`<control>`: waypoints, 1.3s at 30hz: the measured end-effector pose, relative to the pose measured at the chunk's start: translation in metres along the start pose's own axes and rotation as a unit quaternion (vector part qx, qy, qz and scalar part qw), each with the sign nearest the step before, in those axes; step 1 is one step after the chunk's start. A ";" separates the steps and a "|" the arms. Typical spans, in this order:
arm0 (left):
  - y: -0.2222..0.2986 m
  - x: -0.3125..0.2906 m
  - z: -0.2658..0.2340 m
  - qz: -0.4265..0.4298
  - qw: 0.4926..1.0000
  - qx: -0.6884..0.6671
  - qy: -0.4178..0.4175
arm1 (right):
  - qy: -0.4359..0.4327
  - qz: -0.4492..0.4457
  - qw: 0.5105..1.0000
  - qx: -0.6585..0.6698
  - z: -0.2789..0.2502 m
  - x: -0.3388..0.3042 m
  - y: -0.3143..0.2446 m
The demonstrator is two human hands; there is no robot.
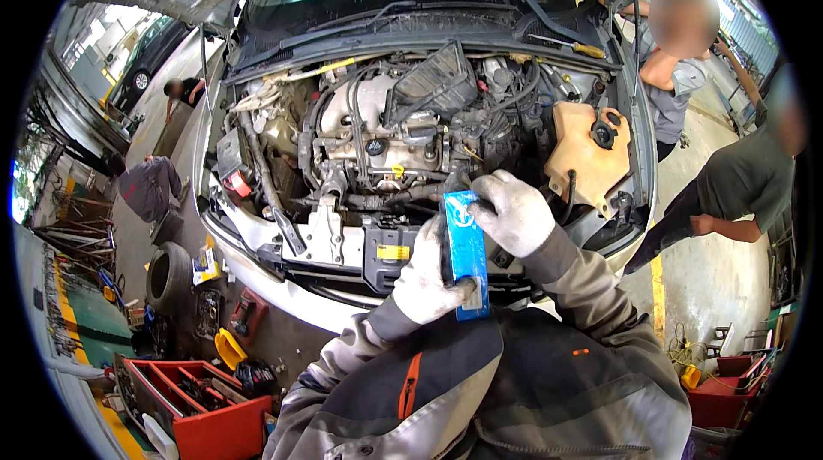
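Note:
A narrow blue cardboard box stands upright in front of my chest, over the front edge of the car. Gloved in white, my left hand is closed around its lower left side. My right hand, in a matching glove, grips the top right end with bent fingers. Beyond both hands lies the open engine bay, with the engine in its middle. A beige plastic tank sits right of my right hand. Whatever the box contains is hidden.
A screwdriver lies below the windscreen. A red toolbox and a tyre are on the left floor; another red toolbox is at lower right. Two people stand on the right; one person bends over at left.

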State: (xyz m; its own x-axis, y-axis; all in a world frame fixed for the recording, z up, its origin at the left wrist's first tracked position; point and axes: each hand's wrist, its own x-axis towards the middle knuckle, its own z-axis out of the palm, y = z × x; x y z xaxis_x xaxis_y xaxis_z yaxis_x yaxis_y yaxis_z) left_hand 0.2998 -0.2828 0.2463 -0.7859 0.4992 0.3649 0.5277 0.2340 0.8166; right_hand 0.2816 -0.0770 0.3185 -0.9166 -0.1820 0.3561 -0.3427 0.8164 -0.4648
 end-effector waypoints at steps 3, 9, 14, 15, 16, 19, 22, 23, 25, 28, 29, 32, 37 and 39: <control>0.014 0.039 -0.017 0.081 0.988 0.122 0.045 | 0.038 -0.114 0.989 -0.085 0.007 0.002 0.000; 0.003 0.079 -0.024 0.201 0.973 0.108 0.032 | 0.000 -0.076 0.997 0.020 0.004 -0.008 0.015; 0.002 0.083 -0.012 0.212 0.970 0.117 0.030 | -0.019 -0.043 0.997 0.067 -0.008 -0.023 0.019; 0.003 0.083 -0.012 0.215 0.969 0.119 0.038 | -0.001 -0.044 0.997 0.058 -0.005 -0.022 0.016; 0.002 0.082 -0.008 0.223 0.965 0.125 0.055 | 0.001 -0.041 0.998 0.048 -0.004 -0.022 0.018; 0.002 0.077 0.001 0.242 0.956 0.133 0.096 | 0.026 -0.045 0.998 0.034 0.004 -0.019 0.020; -0.004 0.080 0.001 0.254 0.957 0.091 0.109 | 0.051 -0.013 0.992 0.117 0.023 -0.020 0.034; -0.008 0.078 0.004 0.248 0.957 0.096 0.112 | 0.077 -0.015 0.986 0.145 0.032 -0.024 0.038; -0.006 0.075 0.004 0.248 0.955 0.109 0.124 | 0.131 0.010 0.973 0.190 0.052 -0.028 0.046; -0.008 0.072 0.005 0.253 0.953 0.117 0.121 | 0.196 0.085 0.941 0.263 0.071 -0.036 0.038; -0.011 0.070 0.003 0.253 0.955 0.099 0.117 | 0.202 0.113 0.930 0.284 0.073 -0.036 0.030; -0.009 0.067 0.005 0.258 0.955 0.068 0.129 | 0.203 0.175 0.885 0.381 0.076 -0.041 0.024; -0.002 0.071 -0.006 0.228 0.960 0.122 0.107 | 0.163 0.095 0.959 0.210 0.048 -0.031 0.005; 0.001 0.073 -0.013 0.237 0.959 0.123 0.099 | 0.128 0.035 0.982 0.137 0.034 -0.024 0.008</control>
State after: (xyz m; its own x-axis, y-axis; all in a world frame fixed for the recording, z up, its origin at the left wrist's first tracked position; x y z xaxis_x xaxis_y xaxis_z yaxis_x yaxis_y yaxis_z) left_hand 0.2386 -0.2574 0.2794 -0.4721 0.4360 0.7662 0.8815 0.2223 0.4166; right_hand 0.2937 -0.0846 0.2784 -0.8705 0.0417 0.4904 -0.3544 0.6383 -0.6834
